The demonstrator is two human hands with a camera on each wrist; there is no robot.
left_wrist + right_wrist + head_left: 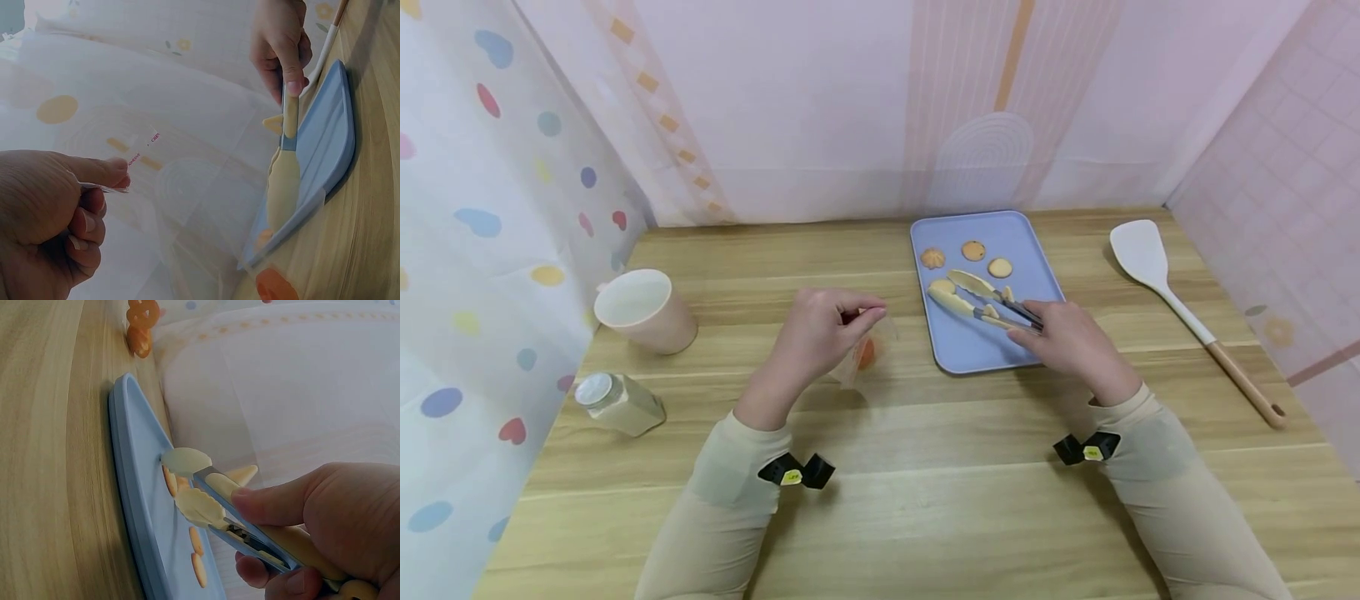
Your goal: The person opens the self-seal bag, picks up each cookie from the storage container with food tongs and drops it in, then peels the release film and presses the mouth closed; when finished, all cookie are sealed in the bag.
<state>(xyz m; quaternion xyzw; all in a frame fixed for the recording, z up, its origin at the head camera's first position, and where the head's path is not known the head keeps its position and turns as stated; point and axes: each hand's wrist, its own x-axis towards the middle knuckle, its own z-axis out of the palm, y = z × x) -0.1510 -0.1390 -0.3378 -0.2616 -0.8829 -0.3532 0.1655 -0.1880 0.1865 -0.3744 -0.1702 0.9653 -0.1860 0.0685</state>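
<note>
A clear plastic bag (pixel 206 219) hangs from my left hand (pixel 820 329), pinched at its edge between thumb and forefinger. An orange-brown cookie (pixel 867 354) shows low in the bag. My right hand (pixel 1070 337) grips tongs (pixel 953 302) with cream tips and grey metal arms. Their tips stand apart over the left part of the blue tray (pixel 973 354), around or just above a pale round cookie (pixel 943 286); contact cannot be told. On the tray behind them lie a flower-shaped cookie (pixel 933 258), a speckled round cookie (pixel 973 251) and a plain round one (pixel 1000 267).
At the left stand a pale pink mug (pixel 651 312) and a glass jar (pixel 621 406) with a white lid. A white spatula (pixel 1172 292) with a wooden-coloured handle lies at the right. Patterned curtains (pixel 805 108) border the wooden table (pixel 917 517) at the back and sides.
</note>
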